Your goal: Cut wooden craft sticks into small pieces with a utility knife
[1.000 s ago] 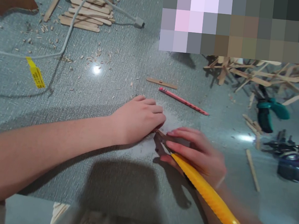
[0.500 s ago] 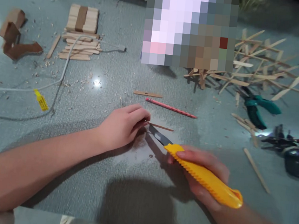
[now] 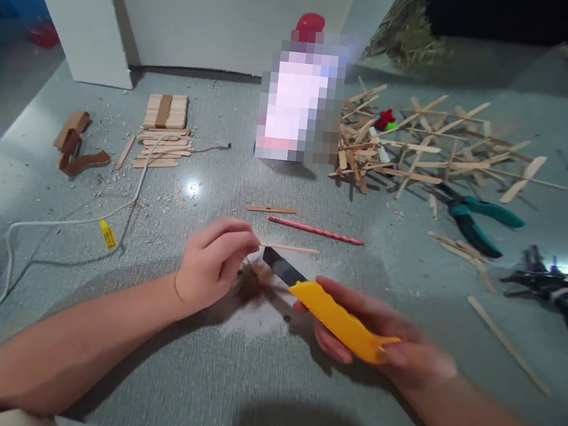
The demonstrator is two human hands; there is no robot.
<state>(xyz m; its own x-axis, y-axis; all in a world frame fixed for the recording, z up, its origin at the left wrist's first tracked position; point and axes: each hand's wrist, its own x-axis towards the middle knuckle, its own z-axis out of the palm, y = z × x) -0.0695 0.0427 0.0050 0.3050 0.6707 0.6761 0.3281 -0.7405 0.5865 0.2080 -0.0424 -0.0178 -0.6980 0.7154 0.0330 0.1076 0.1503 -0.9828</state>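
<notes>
Left hand (image 3: 216, 260), one: fingertips pinching the end of a thin wooden stick (image 3: 290, 248), which extends rightward, on the near side of a pink pencil (image 3: 315, 230). Right hand (image 3: 379, 314), one: fingers wrapped round a yellow knife (image 3: 337, 315), blade tip at the thin wooden stick beside the left fingertips; contact cannot be told. Teal-handled pliers (image 3: 481, 222), one pair: right. Banded stick bundle (image 3: 166, 112), one: far left.

Plastic knife handle (image 3: 338, 317); metal blade (image 3: 281, 266)
</notes>
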